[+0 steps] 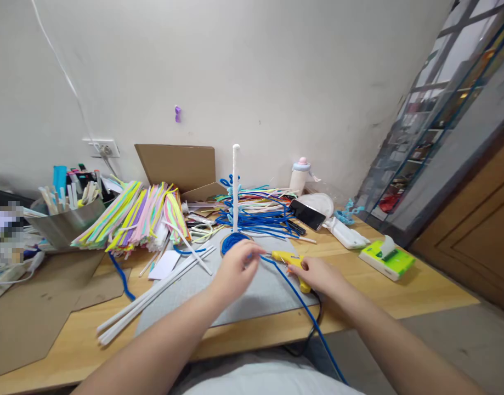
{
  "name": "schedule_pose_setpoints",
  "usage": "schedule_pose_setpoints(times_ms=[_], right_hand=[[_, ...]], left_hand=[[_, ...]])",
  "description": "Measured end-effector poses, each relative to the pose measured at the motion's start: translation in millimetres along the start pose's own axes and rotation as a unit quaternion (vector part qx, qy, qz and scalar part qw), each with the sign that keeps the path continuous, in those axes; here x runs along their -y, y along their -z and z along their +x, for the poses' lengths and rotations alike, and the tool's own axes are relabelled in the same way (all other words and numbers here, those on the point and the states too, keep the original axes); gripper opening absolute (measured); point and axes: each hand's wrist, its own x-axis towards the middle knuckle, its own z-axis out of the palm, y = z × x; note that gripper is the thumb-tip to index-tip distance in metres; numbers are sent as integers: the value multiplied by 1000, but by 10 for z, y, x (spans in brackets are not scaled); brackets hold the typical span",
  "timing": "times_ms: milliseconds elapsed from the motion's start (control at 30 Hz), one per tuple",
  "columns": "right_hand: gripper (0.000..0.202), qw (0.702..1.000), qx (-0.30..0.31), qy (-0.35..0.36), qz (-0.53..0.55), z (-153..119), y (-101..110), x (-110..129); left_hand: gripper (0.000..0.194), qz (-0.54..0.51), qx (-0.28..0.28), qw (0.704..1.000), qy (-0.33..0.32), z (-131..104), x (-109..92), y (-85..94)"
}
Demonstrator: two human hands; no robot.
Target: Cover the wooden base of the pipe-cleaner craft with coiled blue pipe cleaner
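My left hand (238,267) pinches a long blue pipe cleaner (293,289), whose tail runs down over the table's front edge toward my lap. Just beyond those fingers lies a round base (235,241) covered in coiled blue pipe cleaner. A white fuzzy upright stick (236,189) rises from or just behind that base; the join is not clear. My right hand (311,272) is wrapped round the handle of a yellow hot glue gun (287,258). Its nozzle points left, close to my left fingertips and the blue strand. A dark cord hangs from its handle.
A grey mat (186,296) lies under the work. Bundled pastel pipe cleaners (132,216), long white sticks (153,296) and a metal holder (68,222) are on the left. Behind are loose blue pipe cleaners (260,219); a phone (308,214), bottle (300,176) and tissue pack (387,259) stand right.
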Motion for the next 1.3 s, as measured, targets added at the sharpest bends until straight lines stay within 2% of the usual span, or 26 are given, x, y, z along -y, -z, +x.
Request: schedule_pose_setpoints(times_ms=[67,100,167,233,367,433,467,500,600,633,667,700,767,833,867,933,1000,1100,1233,1300], right_hand=[[48,998,-21,-18,-51,4,-59,15],[45,998,-30,-21,-52,9,-72,9],[36,999,-35,-22,9,35,-91,-21],[29,995,-32,-32,90,78,-110,-64],[18,981,-18,-59,182,110,-72,-130],[16,961,-4,-49,271,78,10,-132],[17,938,11,-39,345,57,65,-125],[19,901,34,-28,432,37,124,-112],[21,756,123,-11,643,18,290,-47],[21,735,137,-11,664,28,327,-19],[25,734,137,-9,665,42,350,11],[28,752,120,-6,649,59,359,43],[30,834,46,-4,550,87,337,113],[30,920,-27,-1,391,98,284,187],[29,948,-47,4,316,98,255,223],[28,973,-52,15,223,92,212,287],[28,975,-49,19,216,86,201,329],[33,951,-44,10,306,77,243,339],[30,857,13,22,514,37,298,265],[27,819,27,7,573,10,286,210]], left_hand=[[21,113,-12,991,72,56,378,12],[24,158,6,984,78,83,532,17],[31,176,35,981,66,141,751,22],[38,172,63,982,47,196,865,24],[49,165,106,980,11,245,954,29],[54,170,122,978,-7,217,991,22],[57,174,128,976,-11,192,1011,14],[60,180,132,975,-12,165,1029,2],[63,200,130,971,-8,94,1061,-47],[60,206,126,970,-6,82,1064,-65],[56,211,119,970,-4,76,1064,-81],[52,213,113,970,-1,76,1063,-96],[45,214,102,971,-1,87,1063,-118],[41,213,100,972,-9,97,1070,-128],[39,212,102,972,-14,98,1074,-130],[36,213,104,971,-20,93,1074,-125],[34,215,102,971,-21,80,1050,-117],[36,218,104,970,-37,59,944,-120],[40,231,144,960,-62,33,703,-208],[42,230,169,956,-64,16,575,-290]])
